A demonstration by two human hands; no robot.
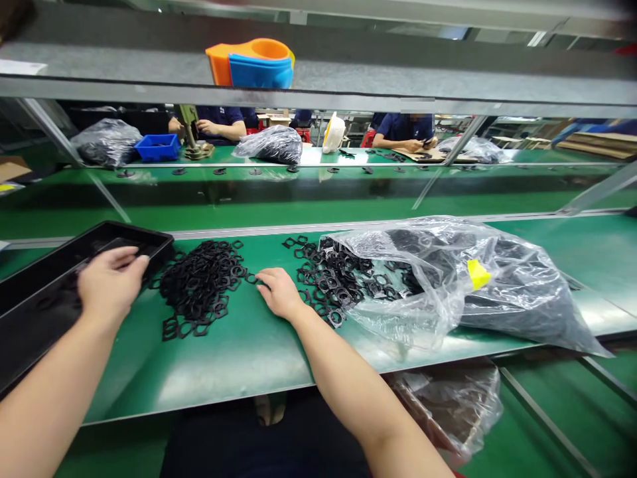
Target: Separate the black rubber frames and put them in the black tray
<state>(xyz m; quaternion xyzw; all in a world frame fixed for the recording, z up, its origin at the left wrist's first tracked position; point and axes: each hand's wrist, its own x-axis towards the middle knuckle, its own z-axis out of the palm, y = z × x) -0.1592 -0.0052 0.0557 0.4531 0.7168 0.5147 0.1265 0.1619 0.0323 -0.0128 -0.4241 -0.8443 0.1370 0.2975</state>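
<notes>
My left hand [112,282] is over the edge of a long black tray [172,240] on the left. Its fingers are loosely bent, with a gap between thumb and forefinger, and nothing shows in them. Right of the tray lies a heap of flat black ring-shaped plastic parts [202,279]. At the heap's right side, the fingertips of my right hand [279,292] are closed on the edge of one black ring-shaped part [251,278]. A second spread of such parts [328,279] lies just beyond that hand, spilling from a clear plastic bag [517,279].
The green table [213,372] has a metal-edged rail behind it. A yellow label [478,274] marks the bag. Below the table edge stands a plastic-lined box [458,405]. An orange and blue holder [259,64] sits on the shelf overhead. Co-workers [405,129] sit at the far bench.
</notes>
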